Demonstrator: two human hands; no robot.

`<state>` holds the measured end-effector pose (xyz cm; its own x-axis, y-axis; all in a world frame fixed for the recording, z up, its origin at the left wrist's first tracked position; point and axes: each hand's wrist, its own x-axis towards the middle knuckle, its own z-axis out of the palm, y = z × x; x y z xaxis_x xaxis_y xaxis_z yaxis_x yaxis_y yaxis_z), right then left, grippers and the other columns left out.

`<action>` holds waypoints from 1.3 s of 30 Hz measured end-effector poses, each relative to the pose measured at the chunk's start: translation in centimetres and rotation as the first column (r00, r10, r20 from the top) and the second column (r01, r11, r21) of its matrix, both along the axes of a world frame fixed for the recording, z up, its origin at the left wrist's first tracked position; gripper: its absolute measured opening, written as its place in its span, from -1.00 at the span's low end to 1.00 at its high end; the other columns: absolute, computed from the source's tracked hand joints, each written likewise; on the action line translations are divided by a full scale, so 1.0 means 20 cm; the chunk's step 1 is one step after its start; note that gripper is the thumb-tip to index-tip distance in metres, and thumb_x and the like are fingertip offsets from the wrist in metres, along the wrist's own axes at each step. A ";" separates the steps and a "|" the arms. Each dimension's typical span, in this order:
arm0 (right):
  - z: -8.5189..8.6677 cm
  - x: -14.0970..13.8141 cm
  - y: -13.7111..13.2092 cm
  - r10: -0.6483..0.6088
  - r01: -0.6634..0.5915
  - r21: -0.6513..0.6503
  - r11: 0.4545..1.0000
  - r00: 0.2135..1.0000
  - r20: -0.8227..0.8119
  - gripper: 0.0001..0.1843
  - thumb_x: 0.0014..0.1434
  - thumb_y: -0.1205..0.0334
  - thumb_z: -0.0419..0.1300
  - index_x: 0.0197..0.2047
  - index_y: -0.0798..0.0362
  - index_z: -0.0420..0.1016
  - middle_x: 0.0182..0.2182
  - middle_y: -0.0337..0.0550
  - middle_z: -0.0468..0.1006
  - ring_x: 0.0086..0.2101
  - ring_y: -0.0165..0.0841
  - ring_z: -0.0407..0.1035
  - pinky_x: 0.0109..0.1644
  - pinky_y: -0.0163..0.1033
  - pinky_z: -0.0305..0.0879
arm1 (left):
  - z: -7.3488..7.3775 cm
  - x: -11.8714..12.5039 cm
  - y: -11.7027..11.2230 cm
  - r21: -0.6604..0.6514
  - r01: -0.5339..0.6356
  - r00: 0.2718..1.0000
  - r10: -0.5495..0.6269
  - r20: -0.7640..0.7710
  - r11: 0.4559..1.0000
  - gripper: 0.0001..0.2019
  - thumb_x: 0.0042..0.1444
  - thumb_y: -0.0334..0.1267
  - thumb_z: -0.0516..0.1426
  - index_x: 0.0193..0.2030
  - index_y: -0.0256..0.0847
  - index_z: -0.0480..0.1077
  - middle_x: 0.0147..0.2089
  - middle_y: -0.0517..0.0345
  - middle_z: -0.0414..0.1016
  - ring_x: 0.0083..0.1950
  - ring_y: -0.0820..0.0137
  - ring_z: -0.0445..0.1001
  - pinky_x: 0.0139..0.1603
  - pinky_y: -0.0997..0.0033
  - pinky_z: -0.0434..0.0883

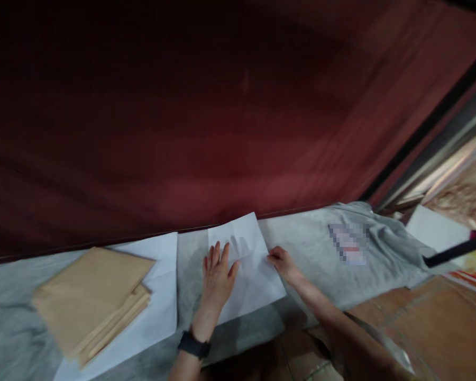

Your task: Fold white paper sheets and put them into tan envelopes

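Though creased, paper (pixel 257 283) beneath left fingers (pixel 223 257)

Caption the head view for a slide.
Left hand spread on a rectangular white paper sheet, right hand pinching its edge, flat brown paper stack to the left.

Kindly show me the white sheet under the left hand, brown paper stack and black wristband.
White sheet (pixel 250 278), head view: bare middle.
Brown paper stack (pixel 97 291), head view: top piece.
Black wristband (pixel 194 345), head view: band.

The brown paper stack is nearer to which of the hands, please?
The left hand, right of the stack; the right hand is farther right, at the edge of a white sheet.
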<state>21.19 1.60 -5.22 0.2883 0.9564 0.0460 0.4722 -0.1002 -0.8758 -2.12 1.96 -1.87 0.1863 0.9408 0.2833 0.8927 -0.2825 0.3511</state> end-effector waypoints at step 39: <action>-0.09 0.06 -0.13 0.318 -0.477 0.084 0.875 0.696 0.644 -0.34 0.45 -0.04 0.00 0.45 0.17 0.14 0.42 0.02 0.20 0.38 -0.17 0.11 0.48 0.06 0.00 | -0.31 0.09 -0.15 0.125 -0.018 0.972 0.047 -0.232 0.992 -0.38 0.37 -0.14 -0.26 0.48 -0.36 0.10 0.43 -0.37 0.24 0.51 -0.06 0.09 0.41 -0.33 0.11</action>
